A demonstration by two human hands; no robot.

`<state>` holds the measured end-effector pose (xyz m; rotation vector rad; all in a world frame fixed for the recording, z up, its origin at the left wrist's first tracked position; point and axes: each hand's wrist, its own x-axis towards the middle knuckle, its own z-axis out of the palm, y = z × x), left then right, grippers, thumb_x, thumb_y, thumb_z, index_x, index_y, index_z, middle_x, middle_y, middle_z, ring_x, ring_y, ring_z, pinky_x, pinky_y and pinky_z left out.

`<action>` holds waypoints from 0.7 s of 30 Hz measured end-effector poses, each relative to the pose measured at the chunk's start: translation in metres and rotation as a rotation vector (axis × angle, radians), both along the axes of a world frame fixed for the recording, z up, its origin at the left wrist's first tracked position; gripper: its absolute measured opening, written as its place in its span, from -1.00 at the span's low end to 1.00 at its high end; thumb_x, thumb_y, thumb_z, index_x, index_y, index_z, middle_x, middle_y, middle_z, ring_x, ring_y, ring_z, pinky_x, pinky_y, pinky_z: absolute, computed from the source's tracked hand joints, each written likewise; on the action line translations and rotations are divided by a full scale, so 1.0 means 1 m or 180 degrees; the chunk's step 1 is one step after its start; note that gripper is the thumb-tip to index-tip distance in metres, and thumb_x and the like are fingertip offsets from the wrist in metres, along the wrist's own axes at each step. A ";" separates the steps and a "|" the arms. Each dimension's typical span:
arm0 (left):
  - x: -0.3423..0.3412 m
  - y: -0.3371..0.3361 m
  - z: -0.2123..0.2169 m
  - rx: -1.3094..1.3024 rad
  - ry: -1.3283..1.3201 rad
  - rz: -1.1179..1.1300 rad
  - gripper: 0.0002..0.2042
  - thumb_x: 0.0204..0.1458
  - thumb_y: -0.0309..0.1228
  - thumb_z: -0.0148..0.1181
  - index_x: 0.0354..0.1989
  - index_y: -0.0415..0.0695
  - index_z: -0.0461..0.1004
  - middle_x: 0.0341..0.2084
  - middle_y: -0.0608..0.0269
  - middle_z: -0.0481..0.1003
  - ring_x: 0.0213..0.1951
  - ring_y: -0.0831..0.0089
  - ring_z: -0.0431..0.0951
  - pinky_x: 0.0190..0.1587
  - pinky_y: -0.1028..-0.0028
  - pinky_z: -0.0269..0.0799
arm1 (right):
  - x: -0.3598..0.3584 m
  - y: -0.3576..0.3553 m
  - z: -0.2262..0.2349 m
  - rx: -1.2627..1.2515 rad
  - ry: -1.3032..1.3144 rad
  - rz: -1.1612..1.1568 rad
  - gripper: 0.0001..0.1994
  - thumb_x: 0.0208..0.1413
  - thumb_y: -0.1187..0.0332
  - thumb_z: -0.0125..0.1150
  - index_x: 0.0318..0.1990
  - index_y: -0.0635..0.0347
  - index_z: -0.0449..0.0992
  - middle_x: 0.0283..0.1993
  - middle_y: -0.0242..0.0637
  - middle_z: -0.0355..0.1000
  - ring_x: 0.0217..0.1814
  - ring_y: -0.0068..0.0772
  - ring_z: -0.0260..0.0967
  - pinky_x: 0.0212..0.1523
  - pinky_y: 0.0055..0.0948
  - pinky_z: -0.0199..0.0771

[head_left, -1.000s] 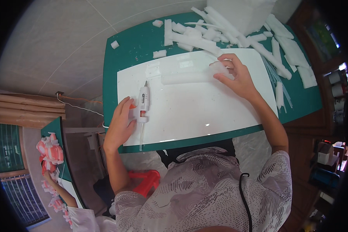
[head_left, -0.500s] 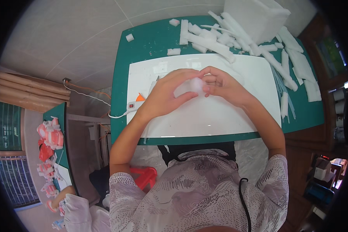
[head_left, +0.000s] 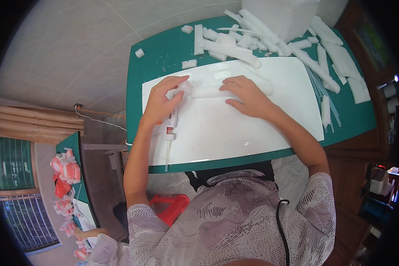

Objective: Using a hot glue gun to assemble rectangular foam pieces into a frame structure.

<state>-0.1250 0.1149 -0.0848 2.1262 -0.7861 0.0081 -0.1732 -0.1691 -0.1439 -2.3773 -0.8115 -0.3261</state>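
My left hand (head_left: pixel 165 98) is at the left of the white board (head_left: pixel 226 133). Its thumb and fingers curve around a small whitish foam piece (head_left: pixel 185 88); the contact is partly hidden. Under and beside that hand lies a white glue gun (head_left: pixel 170 126), with a clear glue stick (head_left: pixel 167 155) sticking out toward me. My right hand (head_left: pixel 247 96), fingers apart, lies over a long white foam roll (head_left: pixel 206 91) stretched sideways across the board. Its thumb is on the near side of the roll.
White foam strips and offcuts (head_left: pixel 232 51) are heaped along the far edge of the green table (head_left: pixel 157 48), beside a large white foam block (head_left: pixel 279 17). Clear sticks (head_left: pixel 330 106) lie at the right. A red stool (head_left: pixel 170 208) stands below; another person's arm (head_left: pixel 93 232) shows lower left.
My hands, together around a white foam piece before, have moved apart. The left has gone left to the small piece. A foam roll now lies sideways under my right hand.
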 end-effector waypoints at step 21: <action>0.000 -0.008 -0.011 0.0170 0.0222 -0.0042 -0.59 -0.05 -0.54 0.16 0.06 -0.15 0.51 -0.10 0.09 0.53 -0.17 0.28 0.54 -0.03 0.44 0.44 | 0.001 0.000 -0.005 0.0102 0.0129 -0.0109 -0.77 0.09 0.48 0.16 -0.07 0.12 0.52 0.05 -0.26 0.43 0.12 -0.17 0.31 0.13 -0.22 0.23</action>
